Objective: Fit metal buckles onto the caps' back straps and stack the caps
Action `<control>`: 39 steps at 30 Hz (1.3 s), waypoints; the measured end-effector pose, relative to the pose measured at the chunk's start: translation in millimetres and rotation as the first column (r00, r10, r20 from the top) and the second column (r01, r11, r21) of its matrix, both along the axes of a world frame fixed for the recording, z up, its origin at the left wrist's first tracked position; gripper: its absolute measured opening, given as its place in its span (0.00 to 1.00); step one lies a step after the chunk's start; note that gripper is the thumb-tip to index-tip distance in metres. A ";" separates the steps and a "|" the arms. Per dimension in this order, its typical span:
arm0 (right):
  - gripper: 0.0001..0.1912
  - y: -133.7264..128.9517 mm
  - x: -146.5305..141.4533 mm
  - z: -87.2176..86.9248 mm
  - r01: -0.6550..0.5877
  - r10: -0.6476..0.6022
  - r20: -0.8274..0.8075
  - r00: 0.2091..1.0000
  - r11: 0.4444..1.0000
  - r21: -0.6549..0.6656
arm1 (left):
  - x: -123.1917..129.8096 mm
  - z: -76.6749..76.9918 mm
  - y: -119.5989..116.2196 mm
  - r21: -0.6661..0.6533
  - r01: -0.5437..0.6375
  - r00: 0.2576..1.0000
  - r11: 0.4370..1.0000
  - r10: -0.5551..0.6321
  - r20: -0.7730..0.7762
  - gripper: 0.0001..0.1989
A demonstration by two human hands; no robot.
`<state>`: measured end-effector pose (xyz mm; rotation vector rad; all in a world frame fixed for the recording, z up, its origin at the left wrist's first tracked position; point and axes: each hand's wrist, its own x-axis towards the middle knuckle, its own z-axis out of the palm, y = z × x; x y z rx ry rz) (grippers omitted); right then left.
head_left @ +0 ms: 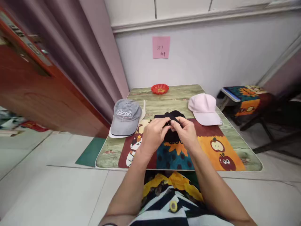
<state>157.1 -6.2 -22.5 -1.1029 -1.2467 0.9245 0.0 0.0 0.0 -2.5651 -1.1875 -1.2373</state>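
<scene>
Both of my hands meet over a black cap [174,137], which is largely hidden by them on the patterned cloth. My left hand [154,131] pinches at a small, shiny metal piece [169,122] at the cap, thumb and forefinger close together. From the other side, my right hand [185,130] has its fingertips closed on the cap's dark material, right next to that metal piece. What exactly lies between the fingertips is too small to make out. A grey cap with white lettering [125,116] sits to the left, and a pale pink cap [204,108] to the right.
The patterned cloth [217,157] with apples and a cat covers the near part of the wood-look table [108,157]. Something white [144,110] lies under the grey cap. At the back stands a red dish [160,89]. A cloth-covered stool [246,97] is beyond the right edge.
</scene>
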 end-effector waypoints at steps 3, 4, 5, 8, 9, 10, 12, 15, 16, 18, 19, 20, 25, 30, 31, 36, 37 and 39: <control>0.12 -1.1 -1.1 -0.9 0.014 -0.014 0.025 1.000 1.000 0.012 | 0.2 1.3 -2.2 0.003 -0.005 1.000 1.000 0.005 -0.012 0.11; 0.12 -1.4 -1.4 -1.2 0.016 -0.017 0.029 0.999 1.000 0.013 | 0.0 1.4 -2.5 0.009 -0.008 1.000 1.000 0.008 -0.014 0.11; 0.12 -1.7 -1.5 -1.4 0.017 -0.017 0.030 0.999 1.000 0.013 | -0.4 1.3 -2.5 0.017 -0.010 1.000 1.000 0.011 -0.016 0.10; 0.11 -2.5 -1.7 -1.1 0.020 -0.020 0.016 1.000 1.000 0.007 | -2.2 0.8 -1.8 0.058 -0.022 0.999 0.998 0.024 -0.023 0.09; 0.11 -2.8 -1.7 -0.7 0.021 -0.021 0.004 1.000 1.000 0.007 | -2.7 0.8 -1.6 0.072 -0.022 0.999 0.997 0.024 -0.030 0.09; 0.12 -3.0 -1.7 -0.1 0.023 -0.022 -0.009 1.000 1.000 0.007 | -3.0 0.7 -1.6 0.083 -0.018 0.999 0.996 0.022 -0.037 0.09; 0.12 -3.5 -2.1 1.3 0.028 -0.028 -0.023 0.999 1.000 0.005 | -2.5 0.6 -1.8 0.090 -0.016 0.999 0.996 0.019 -0.037 0.09; 0.13 -4.2 -4.0 2.4 0.047 -0.047 -0.022 0.999 0.999 -0.005 | 0.6 -1.1 -2.5 0.075 -0.035 0.999 0.997 0.033 0.021 0.09; 0.13 -4.5 -5.0 2.1 0.052 -0.052 -0.025 0.998 0.999 -0.009 | 2.1 -2.3 -2.6 0.069 -0.040 0.998 0.997 0.038 0.043 0.08; 0.13 -4.7 -6.9 0.8 0.061 -0.062 -0.048 0.997 0.998 -0.018 | 5.0 -5.5 -2.5 0.061 -0.044 0.996 0.997 0.039 0.075 0.09; 0.13 -4.7 -7.6 0.0 0.063 -0.064 -0.063 0.996 0.998 -0.022 | 6.2 -7.3 -2.2 0.059 -0.043 0.996 0.997 0.038 0.083 0.09; 0.14 -4.7 -8.0 -0.9 0.060 -0.062 -0.076 0.995 0.998 -0.027 | 7.1 -9.1 -1.7 0.054 -0.041 0.995 0.998 0.036 0.089 0.09; 0.17 -3.2 -3.4 -0.9 0.012 -0.020 -0.141 0.990 0.998 -0.058 | 6.4 -16.0 1.9 -0.129 -0.035 0.966 0.991 0.066 0.249 0.09; 0.18 -1.9 1.7 2.5 0.061 -0.085 -0.213 0.973 0.991 -0.117 | 5.6 -20.9 5.0 -0.457 0.130 0.841 0.880 0.146 0.521 0.13; 0.18 -2.0 1.7 2.7 0.060 -0.087 -0.222 0.971 0.990 -0.126 | 6.2 -21.8 5.4 -0.484 0.172 0.819 0.858 0.149 0.554 0.14; 0.14 -3.3 -0.5 3.5 0.033 -0.055 -0.172 0.984 0.991 -0.129 | 9.4 -25.4 6.7 -0.506 0.228 0.781 0.831 0.154 0.605 0.15; 0.14 -3.4 -0.7 3.7 0.033 -0.053 -0.164 0.985 0.991 -0.126 | 9.6 -25.9 6.9 -0.502 0.226 0.782 0.835 0.152 0.604 0.15; 0.13 -3.3 -0.7 4.0 0.039 -0.058 -0.161 0.985 0.992 -0.119 | 9.8 -27.0 7.3 -0.494 0.228 0.784 0.839 0.142 0.604 0.15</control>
